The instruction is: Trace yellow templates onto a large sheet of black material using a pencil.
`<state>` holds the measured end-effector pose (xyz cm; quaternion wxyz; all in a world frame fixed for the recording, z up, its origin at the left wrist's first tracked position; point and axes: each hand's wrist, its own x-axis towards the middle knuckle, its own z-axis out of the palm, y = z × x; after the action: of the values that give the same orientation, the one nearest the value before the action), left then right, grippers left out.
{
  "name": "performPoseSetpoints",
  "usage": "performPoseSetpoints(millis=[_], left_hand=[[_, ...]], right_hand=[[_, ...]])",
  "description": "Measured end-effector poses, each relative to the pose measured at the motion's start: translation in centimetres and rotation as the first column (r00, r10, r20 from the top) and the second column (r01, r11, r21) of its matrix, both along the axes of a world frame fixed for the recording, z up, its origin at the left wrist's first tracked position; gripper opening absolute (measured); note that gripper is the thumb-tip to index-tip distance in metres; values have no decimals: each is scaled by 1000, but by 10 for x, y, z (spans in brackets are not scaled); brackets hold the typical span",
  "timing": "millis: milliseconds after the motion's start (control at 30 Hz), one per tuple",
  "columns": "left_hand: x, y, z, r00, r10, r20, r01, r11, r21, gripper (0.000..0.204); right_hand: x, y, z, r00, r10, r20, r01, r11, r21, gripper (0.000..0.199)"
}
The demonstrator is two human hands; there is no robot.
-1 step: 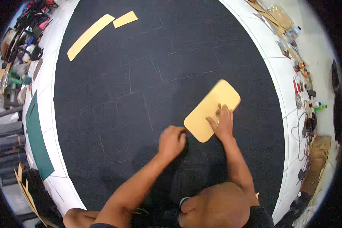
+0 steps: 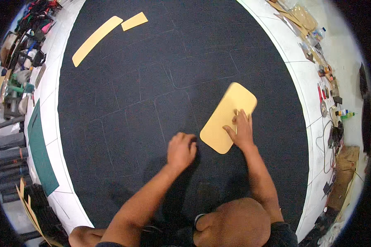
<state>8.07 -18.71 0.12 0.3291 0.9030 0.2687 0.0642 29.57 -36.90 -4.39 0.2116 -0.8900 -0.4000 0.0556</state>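
Note:
A yellow rounded-rectangle template [image 2: 218, 131] lies at a slant on the dark cloth [image 2: 123, 90], right of the middle. My right hand [image 2: 243, 127] rests on its right part, thumb and fingers spread over the surface. A thin pale line shows beside those fingers; I cannot tell what it is. Just left of the template's near end, my left hand [image 2: 181, 150] is over the cloth with its fingers curled in. Whatever those fingers may hold is hidden. Thin pale outlines are drawn across the cloth.
Far left on the cloth lie a long curved yellow piece [image 2: 95, 40] and a short yellow piece [image 2: 135, 21]. A green sheet [image 2: 42, 152] lies along the left edge. Clutter and dark rolls [image 2: 6, 156] stand beyond it. Tools, bottles and a cable [image 2: 325, 148] line the right side.
The template has turned slightly, its far end swinging left, with my right hand on it. My left hand has drawn a little left, away from the template.

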Motion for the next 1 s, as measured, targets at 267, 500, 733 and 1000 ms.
performPoseSetpoints(millis=[267, 500, 733, 1000], left_hand=[[26, 57, -15, 971, -124, -205, 170, 958, 229, 73], [71, 48, -6, 927, -103, -360, 168, 974, 153, 91], [76, 42, -3, 905, -70, -419, 177, 958, 224, 98], [72, 53, -3, 913, -101, -394, 189, 963, 190, 97]], right_hand=[[33, 44, 39, 837, 485, -252, -537, 818, -207, 20], [1, 8, 14, 956, 260, -132, -254, 965, 65, 26], [-37, -30, 5, 991, 29, -131, -30, 1000, 0, 31], [-43, -22, 6, 993, 41, -109, -46, 998, -46, 31]])
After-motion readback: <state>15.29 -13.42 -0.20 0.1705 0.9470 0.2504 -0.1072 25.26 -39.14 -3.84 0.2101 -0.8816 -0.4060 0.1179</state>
